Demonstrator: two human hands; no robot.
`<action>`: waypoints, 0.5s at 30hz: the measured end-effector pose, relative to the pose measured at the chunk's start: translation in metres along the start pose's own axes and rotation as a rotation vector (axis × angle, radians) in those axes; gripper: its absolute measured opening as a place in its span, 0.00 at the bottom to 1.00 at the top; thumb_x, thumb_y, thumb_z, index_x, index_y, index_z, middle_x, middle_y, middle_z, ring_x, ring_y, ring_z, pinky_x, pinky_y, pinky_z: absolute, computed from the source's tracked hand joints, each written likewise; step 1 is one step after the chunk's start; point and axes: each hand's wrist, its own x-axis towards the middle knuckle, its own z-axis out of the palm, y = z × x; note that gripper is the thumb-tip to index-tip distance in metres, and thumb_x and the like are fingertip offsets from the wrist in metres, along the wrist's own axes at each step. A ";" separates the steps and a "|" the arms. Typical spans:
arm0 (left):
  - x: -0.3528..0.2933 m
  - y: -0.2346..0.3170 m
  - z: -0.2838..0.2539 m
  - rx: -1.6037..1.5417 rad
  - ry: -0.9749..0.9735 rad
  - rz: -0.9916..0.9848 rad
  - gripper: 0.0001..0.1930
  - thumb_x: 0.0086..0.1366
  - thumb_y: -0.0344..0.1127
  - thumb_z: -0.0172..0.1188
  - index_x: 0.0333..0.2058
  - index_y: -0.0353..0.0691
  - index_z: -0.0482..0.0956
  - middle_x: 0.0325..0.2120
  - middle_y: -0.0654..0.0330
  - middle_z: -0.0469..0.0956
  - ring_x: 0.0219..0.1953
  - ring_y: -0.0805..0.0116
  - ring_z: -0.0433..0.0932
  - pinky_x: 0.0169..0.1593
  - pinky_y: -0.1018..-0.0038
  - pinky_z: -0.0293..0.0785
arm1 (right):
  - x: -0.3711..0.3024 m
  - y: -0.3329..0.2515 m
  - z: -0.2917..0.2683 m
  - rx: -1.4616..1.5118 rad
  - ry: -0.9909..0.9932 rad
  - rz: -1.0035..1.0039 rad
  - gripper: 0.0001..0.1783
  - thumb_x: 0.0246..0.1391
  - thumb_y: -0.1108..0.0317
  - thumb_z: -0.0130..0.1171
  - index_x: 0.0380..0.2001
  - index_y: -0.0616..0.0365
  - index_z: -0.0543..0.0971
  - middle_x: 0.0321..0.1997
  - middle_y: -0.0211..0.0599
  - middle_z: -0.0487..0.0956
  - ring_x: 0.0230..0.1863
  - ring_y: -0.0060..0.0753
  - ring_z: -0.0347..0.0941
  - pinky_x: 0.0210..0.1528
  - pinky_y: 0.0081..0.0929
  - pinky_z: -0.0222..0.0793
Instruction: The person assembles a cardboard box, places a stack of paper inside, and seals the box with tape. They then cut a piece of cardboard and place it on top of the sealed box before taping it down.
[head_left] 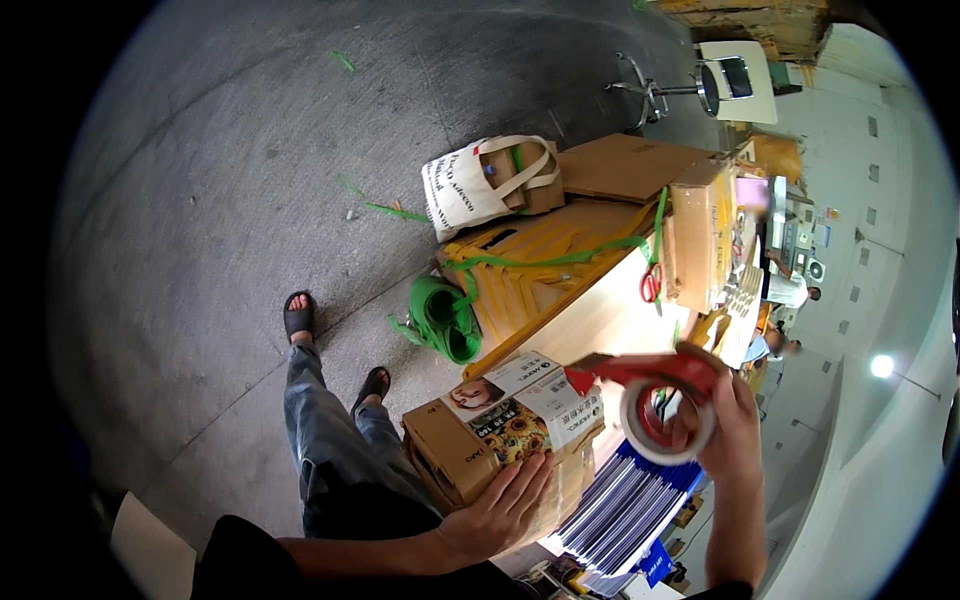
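A brown cardboard box (440, 445) with picture labels and clear tape on it sits at the table's edge, close to my body. My left hand (505, 505) lies against the box, its fingers stretched flat over the label side. To the right of the box, my right hand (738, 425) is closed round a red tape dispenser (645, 368) carrying a wide roll of tape (632, 425). The dispenser's front end is beside the box's labelled corner; I cannot tell whether it touches. Part of my right fingers shows through the roll's core.
Red-handled scissors (651, 284) lie on the pale tabletop (605, 315) near another carton (697, 240). A stack of blue-edged sheets (630, 515) stands beside the box. Beyond are a green strap roll (440, 320), a white tote bag (460, 190), flattened cardboard (630, 165) and distant people.
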 end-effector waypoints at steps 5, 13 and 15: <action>0.000 -0.005 -0.002 -0.019 0.040 -0.016 0.26 0.70 0.43 0.45 0.59 0.31 0.74 0.63 0.49 0.70 0.68 0.54 0.65 0.72 0.59 0.52 | 0.057 -0.035 0.040 -0.115 -0.020 0.123 0.30 0.69 0.47 0.50 0.57 0.65 0.71 0.25 0.36 0.75 0.20 0.29 0.72 0.24 0.25 0.69; -0.003 -0.002 0.004 -0.032 0.075 -0.054 0.26 0.68 0.42 0.48 0.58 0.30 0.74 0.65 0.48 0.67 0.69 0.54 0.63 0.73 0.60 0.51 | 0.094 0.002 0.047 -0.323 -0.243 0.456 0.38 0.63 0.39 0.56 0.53 0.69 0.71 0.39 0.41 0.81 0.35 0.27 0.79 0.35 0.26 0.80; -0.001 0.000 0.006 -0.024 0.062 -0.062 0.28 0.66 0.44 0.52 0.58 0.30 0.73 0.65 0.48 0.67 0.69 0.54 0.62 0.73 0.60 0.50 | 0.095 -0.014 0.043 -0.430 -0.273 0.500 0.38 0.63 0.39 0.55 0.54 0.69 0.71 0.42 0.42 0.80 0.37 0.27 0.80 0.36 0.25 0.81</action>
